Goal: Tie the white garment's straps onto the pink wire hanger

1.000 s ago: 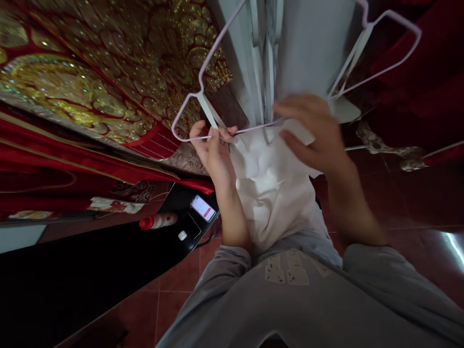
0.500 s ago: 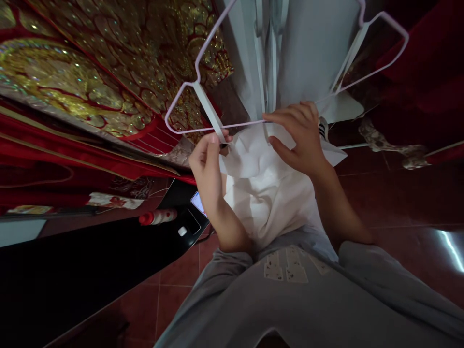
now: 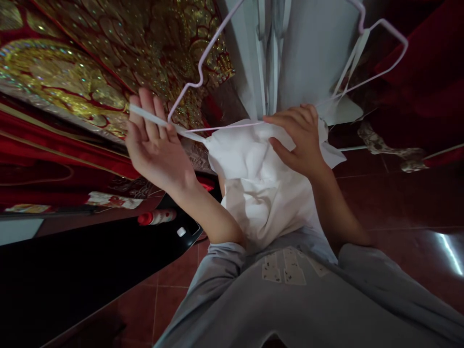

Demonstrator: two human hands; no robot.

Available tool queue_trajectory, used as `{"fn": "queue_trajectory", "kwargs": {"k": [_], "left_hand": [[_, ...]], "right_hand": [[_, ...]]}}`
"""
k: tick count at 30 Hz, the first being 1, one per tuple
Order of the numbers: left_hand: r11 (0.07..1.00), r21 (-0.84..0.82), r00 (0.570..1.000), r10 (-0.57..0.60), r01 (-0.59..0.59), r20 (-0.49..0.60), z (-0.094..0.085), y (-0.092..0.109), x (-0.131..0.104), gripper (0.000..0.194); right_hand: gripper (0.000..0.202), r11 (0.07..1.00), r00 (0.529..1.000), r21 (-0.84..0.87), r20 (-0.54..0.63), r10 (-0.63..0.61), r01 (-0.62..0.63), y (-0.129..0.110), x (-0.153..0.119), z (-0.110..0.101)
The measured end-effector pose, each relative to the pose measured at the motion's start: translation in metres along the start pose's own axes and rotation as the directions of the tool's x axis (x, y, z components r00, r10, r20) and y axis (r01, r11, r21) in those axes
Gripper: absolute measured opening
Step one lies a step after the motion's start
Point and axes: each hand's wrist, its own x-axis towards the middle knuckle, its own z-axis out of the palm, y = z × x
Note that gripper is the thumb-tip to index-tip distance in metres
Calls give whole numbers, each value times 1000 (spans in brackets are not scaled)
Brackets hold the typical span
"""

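Note:
A pale pink clothes hanger (image 3: 393, 35) spans the upper middle, with a white garment (image 3: 250, 150) below its lower bar. My left hand (image 3: 159, 150) is palm up with its fingers stretched through a white strap (image 3: 150, 115) of the garment, pulling it out taut past the hanger's left end. My right hand (image 3: 299, 137) lies over the lower bar, its fingers bent across it and the thumb apart; the fingers' far side is hidden. A second white strap (image 3: 350, 63) loops over the hanger's right end.
Red garments with gold sequins (image 3: 72, 77) hang at the left. A black table (image 3: 90, 261) bears a red-capped bottle (image 3: 157, 217) and a small white case (image 3: 181, 232). Pale grey panels (image 3: 311, 48) stand behind the hanger; dark red cloth (image 3: 431, 63) hangs right.
My left hand has moved left and up and opened from a pinch, drawing the strap off the hanger's left shoulder and outward. My right hand has stayed in place.

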Motion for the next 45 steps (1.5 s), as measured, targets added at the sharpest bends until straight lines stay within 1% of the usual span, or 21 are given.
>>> {"fn": "queue_trajectory", "kwargs": {"k": [3, 5, 8, 10, 13, 16, 17, 18, 19, 21, 22, 23, 26, 28, 31, 35, 37, 39, 41, 43, 45], "left_hand": [[986, 148, 990, 92, -75, -106, -20, -28, -4, 37], [983, 177, 995, 65, -50, -79, -23, -45, -11, 27], [991, 125, 993, -49, 36, 106, -7, -60, -28, 19], [996, 70, 983, -67, 55, 170, 11, -63, -40, 24], [993, 101, 984, -74, 58, 163, 31, -68, -53, 26], [990, 139, 988, -44, 24, 147, 35, -72, -55, 34], [991, 131, 987, -37, 16, 154, 35, -73, -54, 36], [994, 105, 986, -28, 11, 165, 34, -74, -53, 36], [998, 70, 984, -22, 9, 177, 34, -74, -52, 33], [1000, -4, 982, -10, 11, 190, 34, -73, -50, 24], [999, -31, 981, -8, 14, 191, 36, -73, -50, 19], [999, -49, 982, -10, 20, 190, 37, -73, -50, 15], [998, -60, 984, -21, 32, 177, 40, -75, -51, 14], [998, -61, 984, -16, 27, 175, 40, -78, -51, 17], [998, -55, 983, 24, -15, 181, 39, -82, -51, 12], [1000, -19, 986, 14, -11, 165, 39, -82, -52, 18], [999, -24, 985, 31, -28, 168, 37, -81, -50, 19], [999, -18, 984, 54, -51, 169, 35, -80, -45, 23], [999, 20, 986, 42, -45, 161, 31, -79, -40, 29], [998, 46, 985, 31, -39, 170, 28, -79, -35, 35], [999, 32, 979, 26, -33, 201, 24, -80, -33, 35]], "right_hand": [[41, 999, 999, -13, 22, 31, -31, 0, 0, -1], [42, 999, 999, -15, 33, 34, -33, -1, 0, 0], [42, 999, 999, -16, 29, 29, -29, -4, 1, 1], [42, 1000, 1000, -23, 8, 9, -9, -9, 1, 0], [39, 999, 1000, -30, -17, -18, 17, -20, 1, -6], [32, 1000, 995, -20, -98, 2, -4, -25, 1, -13], [31, 1000, 982, -6, -188, 20, -21, -23, 1, -14], [30, 999, 949, 17, -311, 42, -39, -18, 1, -14], [29, 998, 898, 43, -434, 68, -55, -12, 0, -13], [28, 991, 765, 105, -631, 127, -79, 7, -3, -10], [29, 984, 720, 149, -672, 172, -96, 18, -5, -9], [31, 972, 709, 198, -667, 228, -126, 27, -7, -7], [43, 908, 768, 334, -502, 398, -252, 44, -16, -4], [45, 882, 812, 357, -385, 438, -306, 45, -19, -4], [37, 874, 825, 374, -350, 444, -311, 35, -17, -9], [30, 874, 818, 384, -369, 440, -297, 9, -9, -25], [28, 880, 840, 380, -343, 420, -285, -7, -2, -36], [19, 895, 881, 383, -310, 357, -228, -20, 8, -46], [12, 908, 918, 399, -298, 262, -130, -24, 23, -53], [30, 906, 934, 423, -327, 145, 7, -15, 40, -57], [36, 891, 920, 427, -390, 31, 152, 4, 54, -62]]}}
